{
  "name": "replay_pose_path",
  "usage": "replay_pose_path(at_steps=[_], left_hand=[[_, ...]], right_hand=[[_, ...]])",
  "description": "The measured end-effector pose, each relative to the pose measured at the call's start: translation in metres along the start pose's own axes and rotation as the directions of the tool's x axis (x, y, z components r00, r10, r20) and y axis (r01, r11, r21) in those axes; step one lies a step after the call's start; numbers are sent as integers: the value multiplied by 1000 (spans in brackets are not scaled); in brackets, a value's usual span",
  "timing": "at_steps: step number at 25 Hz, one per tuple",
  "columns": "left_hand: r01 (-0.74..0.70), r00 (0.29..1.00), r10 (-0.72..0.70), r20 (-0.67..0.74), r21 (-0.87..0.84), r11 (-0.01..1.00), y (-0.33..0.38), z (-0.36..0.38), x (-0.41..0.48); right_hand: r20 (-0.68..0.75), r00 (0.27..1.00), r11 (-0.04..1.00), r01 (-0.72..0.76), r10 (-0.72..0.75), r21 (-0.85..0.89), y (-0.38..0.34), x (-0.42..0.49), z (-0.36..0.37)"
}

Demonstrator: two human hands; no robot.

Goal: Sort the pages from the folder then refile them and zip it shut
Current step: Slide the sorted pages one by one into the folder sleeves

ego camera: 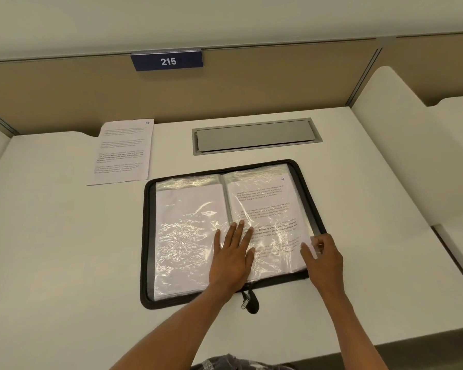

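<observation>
I'm pressing folder [146, 236] with left hand [233, 259], fingers [240, 229] wide; right hand [325, 259] pinching page 9 [265, 204] at 4 o'clock.

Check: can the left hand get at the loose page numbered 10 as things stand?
Probably yes. The left hand lies flat on the folder, holding nothing, and the loose page lies uncovered on the desk past the folder's far left corner.

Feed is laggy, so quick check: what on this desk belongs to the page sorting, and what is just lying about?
Job: open zip folder, page 9 in its plastic sleeve, loose page 10, left hand pressing flat, right hand pinching the sleeve edge.
Lying about: metal cable hatch, sign 215.
</observation>
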State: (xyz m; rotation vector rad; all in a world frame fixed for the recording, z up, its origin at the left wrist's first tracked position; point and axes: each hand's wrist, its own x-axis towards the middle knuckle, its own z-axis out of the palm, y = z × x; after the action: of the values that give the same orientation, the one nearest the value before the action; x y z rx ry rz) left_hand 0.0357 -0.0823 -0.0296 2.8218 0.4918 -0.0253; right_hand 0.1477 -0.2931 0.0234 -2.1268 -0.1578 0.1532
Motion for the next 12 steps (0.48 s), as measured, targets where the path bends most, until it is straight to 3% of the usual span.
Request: replay_pose_path(at_steps=[4,12], left_hand=[[-4,1000,4,-9,1,1000,0,1,0],[-3,1000,3,-6,-10,1000,0,1,0]], right_hand=[[-130,984,993,-114,117,34,-2,6,-4],[-257,967,965,-65,-2,-254,15,-10,0]])
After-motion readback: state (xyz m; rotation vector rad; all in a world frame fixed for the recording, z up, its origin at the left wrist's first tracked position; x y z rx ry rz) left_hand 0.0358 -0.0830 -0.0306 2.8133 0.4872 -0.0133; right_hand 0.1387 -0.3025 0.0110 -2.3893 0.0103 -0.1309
